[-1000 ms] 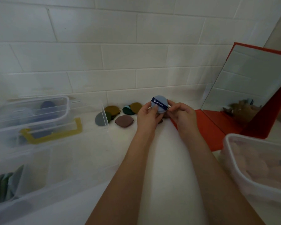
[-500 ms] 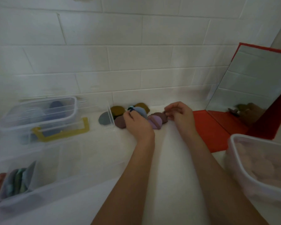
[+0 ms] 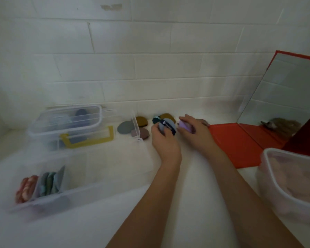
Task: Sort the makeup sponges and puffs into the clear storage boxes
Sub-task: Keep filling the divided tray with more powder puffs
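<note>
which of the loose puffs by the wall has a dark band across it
The round blue-grey puff held in the left hand: a dark navy band crosses its face. The lilac puff in the right hand shows none.

Dim, hazy, soft light throughout; motion blur smears everything, and wide-angle edges bend.

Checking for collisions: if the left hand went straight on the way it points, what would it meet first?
Probably the teal puff just beyond the blue puff held by the left hand, then the wall; depth is unclear.
</note>
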Available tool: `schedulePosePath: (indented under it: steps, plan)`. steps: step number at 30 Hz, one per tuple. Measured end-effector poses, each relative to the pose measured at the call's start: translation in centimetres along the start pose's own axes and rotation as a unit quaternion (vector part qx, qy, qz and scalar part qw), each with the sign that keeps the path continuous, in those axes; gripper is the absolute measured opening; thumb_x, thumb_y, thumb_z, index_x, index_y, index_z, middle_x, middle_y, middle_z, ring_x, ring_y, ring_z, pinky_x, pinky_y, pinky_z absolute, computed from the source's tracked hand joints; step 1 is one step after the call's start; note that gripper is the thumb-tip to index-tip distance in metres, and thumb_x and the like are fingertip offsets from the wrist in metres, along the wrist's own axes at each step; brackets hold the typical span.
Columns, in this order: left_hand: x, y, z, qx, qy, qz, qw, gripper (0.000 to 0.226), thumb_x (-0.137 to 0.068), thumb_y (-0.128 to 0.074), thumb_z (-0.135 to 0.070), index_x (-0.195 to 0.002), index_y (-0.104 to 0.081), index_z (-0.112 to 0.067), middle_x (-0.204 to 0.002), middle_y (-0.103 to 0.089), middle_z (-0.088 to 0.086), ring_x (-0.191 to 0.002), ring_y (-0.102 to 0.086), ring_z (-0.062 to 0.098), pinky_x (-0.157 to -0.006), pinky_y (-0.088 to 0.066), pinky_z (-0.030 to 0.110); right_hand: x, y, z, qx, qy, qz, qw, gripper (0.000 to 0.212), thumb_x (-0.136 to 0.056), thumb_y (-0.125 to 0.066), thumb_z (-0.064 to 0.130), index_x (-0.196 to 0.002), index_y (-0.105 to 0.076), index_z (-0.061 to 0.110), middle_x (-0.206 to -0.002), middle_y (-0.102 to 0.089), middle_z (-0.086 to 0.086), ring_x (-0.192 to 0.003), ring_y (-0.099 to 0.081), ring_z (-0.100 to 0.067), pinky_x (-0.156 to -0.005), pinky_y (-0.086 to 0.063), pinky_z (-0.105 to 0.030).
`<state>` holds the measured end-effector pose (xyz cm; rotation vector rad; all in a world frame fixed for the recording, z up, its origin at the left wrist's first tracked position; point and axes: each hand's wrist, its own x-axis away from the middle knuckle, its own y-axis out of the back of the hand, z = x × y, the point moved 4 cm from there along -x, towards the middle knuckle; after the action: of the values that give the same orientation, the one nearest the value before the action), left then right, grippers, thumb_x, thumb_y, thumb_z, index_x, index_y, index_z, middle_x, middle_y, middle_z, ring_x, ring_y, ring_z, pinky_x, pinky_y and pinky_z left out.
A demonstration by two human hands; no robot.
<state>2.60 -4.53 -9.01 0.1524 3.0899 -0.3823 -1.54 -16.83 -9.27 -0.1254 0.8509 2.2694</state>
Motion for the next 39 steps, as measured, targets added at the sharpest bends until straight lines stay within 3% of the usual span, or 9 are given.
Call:
schedulePosePath:
  steps: [2,4,6,10,16,20,24,28,39]
  plan:
    - [0.7,0.5,-0.4,-0.024,-0.023,0.005,0.999,0.018,-0.098,-0.047,-0.011,-0.11,-0.057,-0.004,-0.101,-0.061,0.005,-0.091,-0.057,0.014,-0.073,-0.039,0.009,0.1,-0.9,0.2,0.056,0.017,0.048,0.997,0.044,-0.092,-0.059,0.021,-0.136,-0.051,0.016,-0.152,-0.034,-0.006,-0.143,-0.022,-0.016,-0.11,-0.017,-0.018]
    - [1.4,1.3,-1.4,-0.032,-0.06,0.018,0.998,0.017,-0.096,-0.05,-0.01,-0.11,-0.059,-0.007,-0.098,-0.061,0.0,-0.09,-0.058,0.011,-0.075,-0.041,0.005,0.2,-0.8,1.1,0.06,0.042,0.003,0.997,0.043,-0.094,-0.057,0.018,-0.136,-0.05,0.013,-0.149,-0.039,-0.008,-0.137,-0.032,-0.013,-0.107,-0.022,-0.016]
    - [2.2,1.8,-2.9,-0.038,-0.124,0.057,0.99,0.019,-0.095,-0.052,-0.009,-0.112,-0.06,-0.011,-0.1,-0.062,-0.003,-0.091,-0.059,0.008,-0.082,-0.045,0.011,0.5,-0.1,2.7,-0.009,0.049,-0.097,0.994,0.031,-0.095,-0.053,0.011,-0.126,-0.057,0.009,-0.131,-0.056,-0.01,-0.107,-0.054,-0.005,-0.089,-0.037,-0.005]
    - [3.0,3.1,-6.2,-0.027,-0.173,0.082,0.981,0.018,-0.093,-0.054,-0.008,-0.11,-0.06,-0.013,-0.096,-0.063,-0.004,-0.087,-0.059,0.005,-0.079,-0.047,0.015,0.5,0.6,7.3,-0.155,0.057,-0.163,0.973,0.018,-0.097,-0.046,0.008,-0.095,-0.064,0.011,-0.089,-0.065,-0.006,-0.079,-0.061,-0.003,-0.077,-0.05,-0.029]
    - [0.1,8.4,-11.1,0.159,0.055,0.025,0.985,0.019,-0.09,-0.06,-0.013,-0.107,-0.058,-0.004,-0.1,-0.067,0.018,-0.084,-0.067,0.029,-0.069,-0.056,0.035,3.2,-2.5,16.9,-0.248,0.131,0.002,0.96,0.013,-0.097,-0.05,0.013,-0.099,-0.063,0.015,-0.097,-0.068,-0.011,-0.086,-0.066,-0.023,-0.069,-0.055,-0.035]
    - [-2.2,16.1,-15.8,0.125,-0.029,0.022,0.991,0.017,-0.09,-0.06,-0.007,-0.107,-0.059,-0.003,-0.095,-0.065,0.016,-0.081,-0.065,0.021,-0.062,-0.056,0.02,6.0,-5.3,20.4,-0.237,0.165,0.051,0.956,0.011,-0.093,-0.056,0.011,-0.097,-0.061,0.02,-0.09,-0.068,-0.005,-0.077,-0.064,-0.015,-0.067,-0.052,-0.029]
    - [-4.9,24.6,-17.1,-0.06,-0.061,0.052,0.995,0.017,-0.089,-0.061,-0.005,-0.106,-0.063,-0.006,-0.084,-0.066,0.011,-0.07,-0.067,0.014,-0.064,-0.058,0.021,8.7,-10.6,23.4,-0.028,0.259,0.229,0.938,0.008,-0.086,-0.067,0.015,-0.092,-0.07,0.021,-0.09,-0.065,0.016,-0.079,-0.056,0.007,-0.073,-0.041,-0.006]
    - [-5.8,27.4,-15.6,-0.138,-0.098,0.09,0.982,0.025,-0.09,-0.059,-0.004,-0.108,-0.063,-0.021,-0.069,-0.07,-0.002,-0.058,-0.066,0.008,-0.053,-0.054,0.022,9.7,-14.7,24.4,0.086,0.306,0.293,0.902,0.014,-0.086,-0.067,0.02,-0.099,-0.073,0.019,-0.096,-0.066,0.012,-0.083,-0.051,0.002,-0.07,-0.037,-0.007]
    - [-5.5,26.9,-12.7,-0.197,-0.125,0.172,0.957,0.025,-0.099,-0.047,-0.02,-0.119,-0.061,-0.026,-0.097,-0.071,0.004,-0.075,-0.068,0.013,-0.056,-0.05,0.02,8.3,-15.4,22.7,-0.06,0.224,0.344,0.91,0.003,-0.085,-0.065,0.003,-0.085,-0.067,0.005,-0.082,-0.066,-0.001,-0.073,-0.061,-0.005,-0.072,-0.049,-0.013]
